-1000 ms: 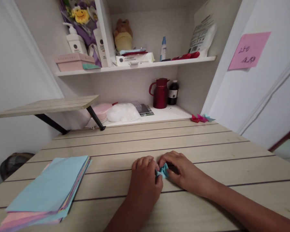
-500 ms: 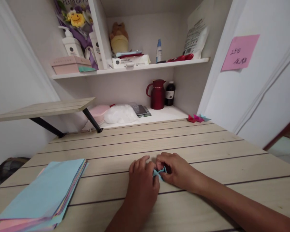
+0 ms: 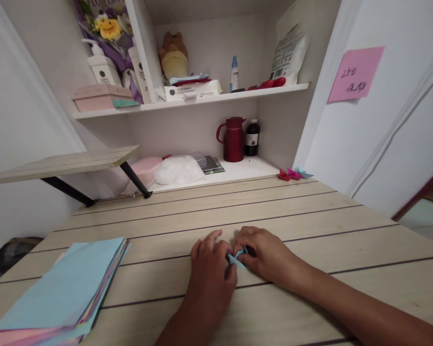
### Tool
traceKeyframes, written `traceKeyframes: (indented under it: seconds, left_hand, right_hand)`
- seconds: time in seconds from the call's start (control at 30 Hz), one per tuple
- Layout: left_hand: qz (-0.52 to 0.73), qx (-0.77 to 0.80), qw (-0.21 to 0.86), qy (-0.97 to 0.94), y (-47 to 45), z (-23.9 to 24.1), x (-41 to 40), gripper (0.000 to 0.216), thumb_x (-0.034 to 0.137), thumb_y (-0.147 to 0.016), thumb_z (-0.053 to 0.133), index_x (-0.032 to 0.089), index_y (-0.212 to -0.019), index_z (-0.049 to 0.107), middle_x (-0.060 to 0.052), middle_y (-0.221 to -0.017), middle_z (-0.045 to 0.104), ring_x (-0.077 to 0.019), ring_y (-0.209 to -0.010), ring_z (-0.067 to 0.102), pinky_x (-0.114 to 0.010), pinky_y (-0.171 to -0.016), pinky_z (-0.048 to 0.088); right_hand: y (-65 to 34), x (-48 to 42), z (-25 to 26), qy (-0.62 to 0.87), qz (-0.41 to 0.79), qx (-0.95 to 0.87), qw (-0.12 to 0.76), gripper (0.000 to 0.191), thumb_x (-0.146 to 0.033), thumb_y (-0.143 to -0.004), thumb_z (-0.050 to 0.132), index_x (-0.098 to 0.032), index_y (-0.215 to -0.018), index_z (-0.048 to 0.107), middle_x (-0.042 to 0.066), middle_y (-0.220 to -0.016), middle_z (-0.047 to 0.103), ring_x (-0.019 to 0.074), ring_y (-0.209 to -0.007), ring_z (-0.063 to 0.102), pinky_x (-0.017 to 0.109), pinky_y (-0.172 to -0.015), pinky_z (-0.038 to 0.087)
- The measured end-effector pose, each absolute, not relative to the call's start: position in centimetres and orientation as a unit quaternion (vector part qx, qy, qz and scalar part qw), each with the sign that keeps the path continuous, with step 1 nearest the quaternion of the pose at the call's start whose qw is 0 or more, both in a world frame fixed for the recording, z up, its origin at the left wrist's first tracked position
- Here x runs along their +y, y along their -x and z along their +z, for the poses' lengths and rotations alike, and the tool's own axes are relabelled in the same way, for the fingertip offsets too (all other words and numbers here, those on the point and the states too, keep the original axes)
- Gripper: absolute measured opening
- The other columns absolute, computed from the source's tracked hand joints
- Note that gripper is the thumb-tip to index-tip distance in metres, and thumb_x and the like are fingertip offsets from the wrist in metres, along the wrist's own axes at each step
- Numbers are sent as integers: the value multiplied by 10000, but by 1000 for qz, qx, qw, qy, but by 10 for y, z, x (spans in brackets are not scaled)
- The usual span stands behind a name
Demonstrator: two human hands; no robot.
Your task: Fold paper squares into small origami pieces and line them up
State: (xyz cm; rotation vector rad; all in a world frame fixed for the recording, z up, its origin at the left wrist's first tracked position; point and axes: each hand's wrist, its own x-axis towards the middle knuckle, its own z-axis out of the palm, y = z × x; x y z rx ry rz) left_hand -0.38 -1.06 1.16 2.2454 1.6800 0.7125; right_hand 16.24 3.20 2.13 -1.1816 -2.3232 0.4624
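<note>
One small piece of folded blue paper (image 3: 237, 262) sits at the tabletop (image 3: 159, 278) between the left hand (image 3: 211, 271) and the right hand (image 3: 265, 252), each pinching a side of it between thumb and forefinger, though the fingertips partly hide their exact hold. It looks very light and thin, probably crisp enough to keep a crease yet easily crushed or torn, so a gentle grip along its folded edges should suit best.

Blue paper (image 3: 235, 261) reshaped, left finger (image 3: 214, 236) raised
</note>
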Motion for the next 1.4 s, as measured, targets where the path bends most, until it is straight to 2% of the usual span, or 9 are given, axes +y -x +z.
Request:
traceKeyframes:
  seconds: [0.17, 0.27, 0.37, 0.6, 0.9, 1.07, 1.17, 1.3, 1.4]
  left_hand:
    - [283, 538, 130, -783, 7, 7, -8, 339, 36, -704, 554, 229, -981, 543, -70, -1314, 519, -225, -1280, 410, -438, -1065, 306]
    - [281, 519, 133, -796, 6, 9, -8, 296, 32, -720, 540, 231, -939, 539, -47, -1286, 533, -211, -1223, 453, -407, -1045, 326]
    - [264, 530, 130, -795, 4, 13, -9, 228, 36, -722, 532, 223, -852, 526, -33, -1187, 578, -214, -1134, 497, -403, -1005, 349]
    - [245, 563, 123, -780, 3, 19, -10, 192, 65, -735, 530, 230, -834, 527, -9, -939, 617, -212, -932, 535, -377, -884, 383]
    - [218, 565, 122, -786, 2, 23, -10, 188, 111, -769, 531, 234, -903, 581, -22, -1005, 635, -233, -989, 529, -386, -895, 373]
    - [206, 561, 115, -793, 2, 22, -8, 167, 134, -786, 543, 231, -907, 606, -29, -1074, 637, -243, -1023, 530, -397, -904, 374]
    - [214, 560, 117, -792, 3, 20, -7, 165, 150, -790, 559, 239, -916, 618, -25, -1110, 637, -246, -1043, 531, -399, -909, 374]
    - [229, 562, 125, -785, 5, 19, -7, 178, 149, -778, 584, 251, -917, 628, -21, -1133, 635, -247, -1070, 529, -402, -921, 368]
    - [239, 566, 136, -777, 6, 19, -7, 178, 136, -764, 603, 249, -899, 631, -18, -1125, 640, -244, -1077, 528, -402, -929, 364]
  right_hand:
    - [-158, 29, 18, 450, 147, -841, 262, 134, -117, -739, 601, -231, -768, 667, 6, -792, 653, 172, -761, 588, 270, -676, 387]
    - [-157, 27, 17, 462, 133, -837, 262, 126, -118, -734, 595, -226, -760, 653, 8, -794, 643, 176, -766, 579, 279, -687, 379]
    - [-158, 27, 19, 466, 145, -833, 262, 139, -118, -726, 592, -232, -769, 658, 8, -813, 651, 177, -776, 578, 281, -694, 382]
    - [-163, 30, 16, 433, 167, -846, 262, 197, -71, -706, 587, -242, -781, 650, -4, -852, 649, 172, -828, 588, 274, -736, 401]
    - [-161, 30, 15, 431, 168, -848, 261, 155, -94, -717, 600, -223, -797, 636, 3, -845, 657, 182, -832, 589, 289, -752, 412]
    - [-167, 36, 18, 416, 188, -858, 233, 129, -126, -744, 617, -232, -793, 671, 17, -923, 676, 204, -927, 591, 320, -836, 423]
    - [-178, 39, 25, 375, 232, -871, 219, 129, -159, -768, 632, -231, -856, 692, 30, -1000, 669, 197, -953, 591, 321, -865, 433]
    - [-190, 39, 36, 311, 292, -889, 169, 307, -206, -722, 720, -256, -1023, 685, 37, -1151, 622, 212, -1084, 549, 326, -927, 421]
    - [-192, 39, 36, 327, 295, -880, 178, 390, -117, -668, 719, -248, -1032, 673, 36, -1130, 629, 211, -1052, 561, 308, -881, 443]
